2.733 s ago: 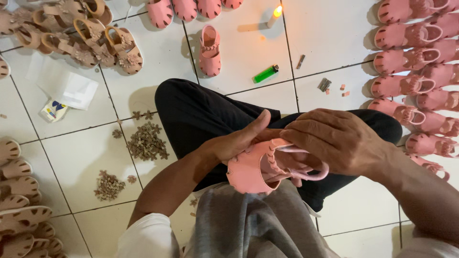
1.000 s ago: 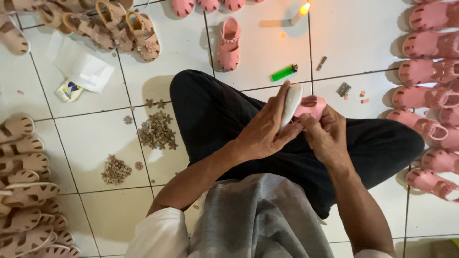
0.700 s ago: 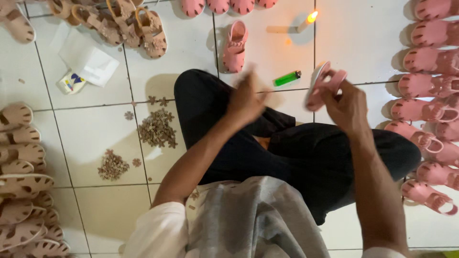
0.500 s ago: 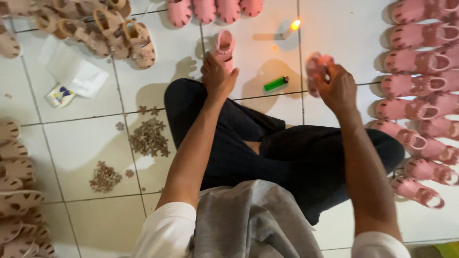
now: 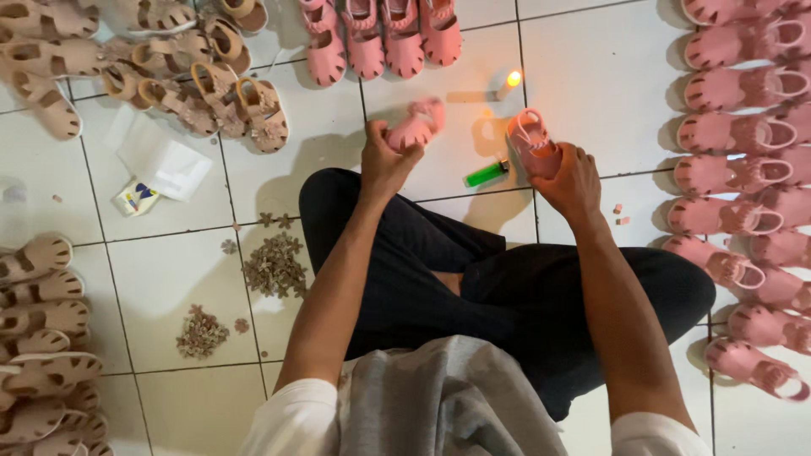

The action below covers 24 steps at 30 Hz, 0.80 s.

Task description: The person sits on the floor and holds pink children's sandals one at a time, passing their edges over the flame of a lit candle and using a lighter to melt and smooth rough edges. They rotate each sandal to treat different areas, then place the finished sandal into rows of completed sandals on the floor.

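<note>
I sit cross-legged on a white tiled floor. My left hand [image 5: 384, 160] grips a small pink sandal [image 5: 416, 125] and holds it out in front of my knee. My right hand [image 5: 574, 181] is shut on a second pink sandal [image 5: 530, 143], held beside a lit candle [image 5: 509, 83] that stands on the tiles. A green lighter [image 5: 487, 174] lies on the floor between my two hands.
Rows of pink sandals [image 5: 743, 152] line the right side and the top [image 5: 372, 38]. Beige sandals lie at the top left [image 5: 152, 67] and lower left [image 5: 42, 338]. Two heaps of small brown flower trims [image 5: 274, 266] and a white packet [image 5: 165, 160] lie to my left.
Both hands held one pink sandal over my lap. They have since parted and reached forward; the left hand has picked up a second sandal from the floor, the right carries the first toward the candle.
</note>
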Each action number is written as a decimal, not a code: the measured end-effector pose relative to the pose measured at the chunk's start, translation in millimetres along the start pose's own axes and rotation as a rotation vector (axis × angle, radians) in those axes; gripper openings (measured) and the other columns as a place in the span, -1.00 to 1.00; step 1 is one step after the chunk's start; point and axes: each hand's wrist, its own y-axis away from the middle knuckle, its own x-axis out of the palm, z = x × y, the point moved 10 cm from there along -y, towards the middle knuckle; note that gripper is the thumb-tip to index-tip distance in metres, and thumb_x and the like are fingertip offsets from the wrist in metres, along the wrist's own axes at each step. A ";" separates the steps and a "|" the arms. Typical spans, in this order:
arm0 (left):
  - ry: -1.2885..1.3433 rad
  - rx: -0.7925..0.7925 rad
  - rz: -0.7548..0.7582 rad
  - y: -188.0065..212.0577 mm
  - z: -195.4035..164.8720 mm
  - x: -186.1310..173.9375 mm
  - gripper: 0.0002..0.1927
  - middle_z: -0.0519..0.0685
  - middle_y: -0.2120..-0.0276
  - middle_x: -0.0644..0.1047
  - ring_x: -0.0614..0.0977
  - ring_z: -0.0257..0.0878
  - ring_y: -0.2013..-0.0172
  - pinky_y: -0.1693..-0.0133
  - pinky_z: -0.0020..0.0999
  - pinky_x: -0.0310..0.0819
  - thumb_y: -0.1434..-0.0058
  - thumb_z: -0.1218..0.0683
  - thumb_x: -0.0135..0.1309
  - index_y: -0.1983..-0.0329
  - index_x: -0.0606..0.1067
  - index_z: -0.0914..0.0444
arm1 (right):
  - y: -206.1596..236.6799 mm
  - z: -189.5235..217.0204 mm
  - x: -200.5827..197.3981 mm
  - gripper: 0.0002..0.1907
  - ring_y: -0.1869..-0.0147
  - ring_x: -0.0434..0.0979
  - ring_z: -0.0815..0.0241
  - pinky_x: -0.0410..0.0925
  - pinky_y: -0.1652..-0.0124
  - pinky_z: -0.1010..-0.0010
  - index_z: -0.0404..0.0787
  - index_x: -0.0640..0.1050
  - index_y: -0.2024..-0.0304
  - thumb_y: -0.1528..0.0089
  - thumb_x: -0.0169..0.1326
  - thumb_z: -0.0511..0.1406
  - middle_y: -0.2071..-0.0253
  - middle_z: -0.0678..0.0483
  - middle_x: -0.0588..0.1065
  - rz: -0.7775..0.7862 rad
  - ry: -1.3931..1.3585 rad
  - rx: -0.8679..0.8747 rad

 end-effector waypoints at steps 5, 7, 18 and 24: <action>0.954 -0.109 0.196 20.5 -24.1 -11.9 -0.36 0.05 -0.07 0.43 0.55 -0.19 -0.01 0.02 -0.17 0.54 -0.22 -0.19 0.15 -0.23 0.29 0.22 | 28.9 28.6 -21.6 -0.27 0.01 0.66 -0.01 0.50 0.05 0.26 -0.35 0.53 -0.14 -0.04 0.44 -0.10 0.01 -0.15 0.60 0.172 -0.393 0.040; 1.225 -0.187 0.218 28.9 -33.2 -15.4 -0.37 -0.01 -0.07 0.45 0.57 -0.19 -0.05 0.01 -0.14 0.58 -0.21 -0.30 0.04 -0.20 0.30 0.15 | 47.7 48.6 -34.4 -0.26 0.02 0.66 0.06 0.51 0.08 0.31 -0.39 0.51 -0.17 -0.04 0.43 -0.16 0.03 -0.13 0.60 0.222 -0.500 0.040; 1.500 -0.143 0.186 35.6 -85.8 -46.4 -0.17 0.17 0.13 0.59 0.67 -0.10 0.13 0.00 -0.19 0.61 -0.25 -0.50 -0.17 -0.08 0.41 0.34 | 128.8 134.2 -67.3 -0.38 -0.10 0.59 0.22 0.53 -0.07 0.36 -0.44 0.44 -0.21 -0.13 0.32 -0.40 -0.07 -0.04 0.55 0.252 -1.071 0.100; 1.412 -0.085 0.259 50.9 -99.5 -34.4 -0.22 0.14 0.12 0.57 0.64 -0.10 0.10 -0.02 -0.18 0.56 -0.38 -0.47 -0.22 -0.12 0.39 0.33 | 132.3 146.2 -75.5 -0.37 -0.10 0.60 0.22 0.54 -0.08 0.36 -0.43 0.45 -0.23 -0.13 0.34 -0.39 -0.08 -0.05 0.55 0.207 -1.036 0.046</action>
